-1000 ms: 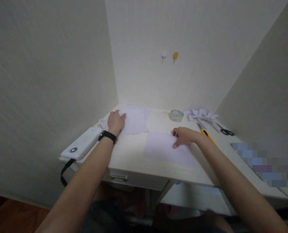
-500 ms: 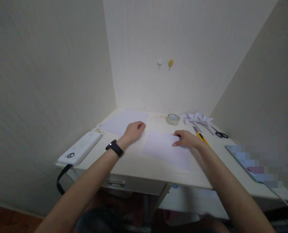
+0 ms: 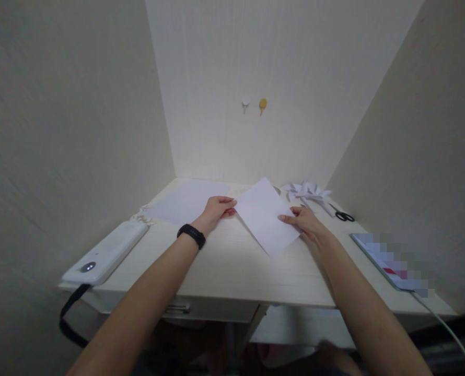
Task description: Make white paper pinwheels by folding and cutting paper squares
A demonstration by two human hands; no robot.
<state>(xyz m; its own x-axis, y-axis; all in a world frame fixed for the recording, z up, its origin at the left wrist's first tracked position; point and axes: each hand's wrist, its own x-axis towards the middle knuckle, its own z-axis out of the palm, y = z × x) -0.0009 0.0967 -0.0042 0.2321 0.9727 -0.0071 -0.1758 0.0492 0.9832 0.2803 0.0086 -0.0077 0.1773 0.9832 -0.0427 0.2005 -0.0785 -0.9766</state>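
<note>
Head view: I see the paper sheet (image 3: 264,216) newly raised, left hand (image 3: 218,209) pinching its 9 o'clock corner, right hand (image 3: 305,221) its 3 o'clock side, likely steadying it.

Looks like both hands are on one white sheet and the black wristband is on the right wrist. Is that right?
No: the head view shows the black wristband on the left wrist. The left hand and right hand are both on one white sheet.

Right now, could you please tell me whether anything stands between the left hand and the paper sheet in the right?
Nothing visible does: the left hand pinches the left corner of the paper sheet, and the right hand holds its right side.
</note>
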